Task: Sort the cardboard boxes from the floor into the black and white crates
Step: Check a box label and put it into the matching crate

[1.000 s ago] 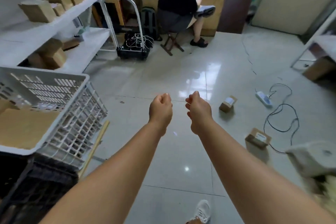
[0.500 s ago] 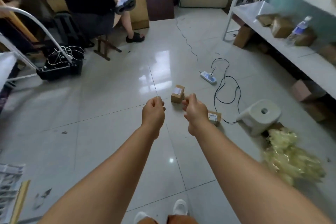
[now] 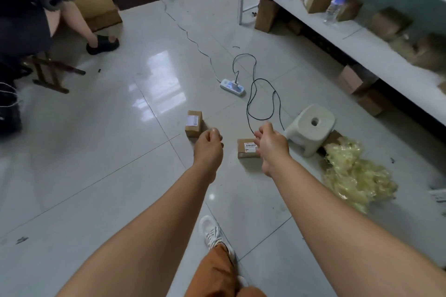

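Note:
Two small cardboard boxes with white labels lie on the tiled floor. The upright box (image 3: 193, 123) stands just beyond my left hand (image 3: 208, 146), whose fingers are curled shut with nothing in them. The flat box (image 3: 247, 148) lies between my hands, its right end hidden behind my right hand (image 3: 271, 143). That hand hovers over it with fingers loosely apart and holds nothing. No crate is in view.
A white power strip (image 3: 232, 86) and looping black cable (image 3: 261, 101) lie beyond the boxes. A white stool (image 3: 311, 128) and yellow plastic wrap (image 3: 354, 176) sit to the right. A white shelf (image 3: 362, 38) with boxes lines the right wall. A seated person (image 3: 36, 19) is at far left.
My view has swung right and forward, away from the crates. Both boxes are now close under my hands. My right hand has gone from a fist to loosely spread fingers.

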